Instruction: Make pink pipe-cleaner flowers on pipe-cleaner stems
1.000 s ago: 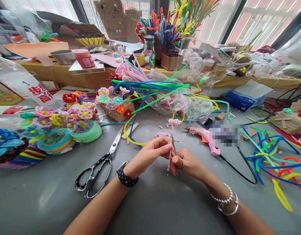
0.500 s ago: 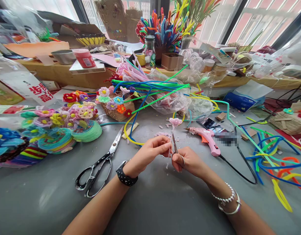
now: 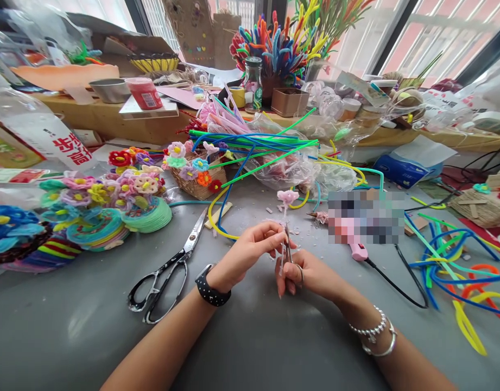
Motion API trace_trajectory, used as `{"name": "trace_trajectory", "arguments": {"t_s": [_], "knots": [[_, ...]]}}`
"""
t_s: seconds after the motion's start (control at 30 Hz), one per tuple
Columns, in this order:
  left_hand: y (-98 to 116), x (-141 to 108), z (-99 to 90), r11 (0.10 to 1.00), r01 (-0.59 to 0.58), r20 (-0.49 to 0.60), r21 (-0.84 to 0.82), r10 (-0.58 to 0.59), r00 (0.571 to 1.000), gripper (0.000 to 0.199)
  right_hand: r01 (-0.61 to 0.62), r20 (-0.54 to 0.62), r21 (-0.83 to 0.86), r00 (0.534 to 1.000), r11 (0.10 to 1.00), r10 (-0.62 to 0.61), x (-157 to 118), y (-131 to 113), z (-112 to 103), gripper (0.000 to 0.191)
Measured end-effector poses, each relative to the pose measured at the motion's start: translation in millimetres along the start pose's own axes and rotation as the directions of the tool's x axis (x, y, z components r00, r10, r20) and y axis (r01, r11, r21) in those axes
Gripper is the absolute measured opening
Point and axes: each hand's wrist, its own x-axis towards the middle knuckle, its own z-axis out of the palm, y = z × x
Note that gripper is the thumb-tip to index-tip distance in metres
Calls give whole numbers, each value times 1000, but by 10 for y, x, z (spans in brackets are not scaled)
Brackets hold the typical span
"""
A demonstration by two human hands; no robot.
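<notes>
A pink pipe-cleaner flower (image 3: 288, 197) stands upright on a thin pale stem between my hands. My left hand (image 3: 255, 247) pinches that stem below the bloom, fingertips pressed together. Small metal scissors (image 3: 289, 250) are in my right hand (image 3: 304, 274), thumb through a handle ring, blades pointing up right beside the stem. The stem's lower end hangs down past my left fingertips, close to my right fingers. Whether the blades touch the stem I cannot tell. Small pale fluff scraps (image 3: 270, 209) lie on the grey table (image 3: 250, 347) behind my hands.
Large black-handled scissors (image 3: 168, 277) lie left of my left hand. A pink glue gun (image 3: 355, 241) with its cord lies on the right, near loose coloured pipe cleaners (image 3: 449, 260). Flower-filled pots (image 3: 147, 214), a basket (image 3: 196, 182) and a plastic bag of pipe cleaners (image 3: 294, 168) stand behind.
The flower has shifted slightly left and up towards the back. My right fingers have spread a little, and the scissors have tilted. My left hand keeps its pinch on the stem.
</notes>
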Motion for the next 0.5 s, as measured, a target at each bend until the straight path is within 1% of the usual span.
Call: {"name": "trace_trajectory", "arguments": {"t_s": [0.07, 0.13, 0.23, 0.3, 0.37, 0.43, 0.5], "knots": [[-1, -3, -3, 1000, -7, 6, -26, 7, 1000, 11, -29, 23, 61, 999, 998, 28, -4, -25, -12, 51], [2, -3, -5, 999, -10, 0, -43, 10, 1000, 11, -44, 11, 114, 999, 992, 43, -5, -54, -25, 41], [4, 7, -10, 998, -32, -81, -49, 28, 996, 12, -37, -87, 170, 995, 985, 52, -5, -85, -37, 33], [-1, 18, -15, 996, -57, -156, -62, 47, 987, 12, -21, -191, 206, 980, 978, 61, -3, -99, -39, 29], [-14, 30, -20, 993, -77, -203, -87, 58, 978, 10, -1, -276, 231, 959, 973, 67, -1, -110, -35, 24], [-31, 39, -24, 991, -82, -221, -107, 57, 974, 10, 19, -306, 246, 950, 969, 59, 5, -117, -27, 21], [-47, 42, -24, 991, -75, -223, -114, 48, 974, 10, 35, -310, 247, 949, 968, 45, 12, -116, -17, 21]]}}
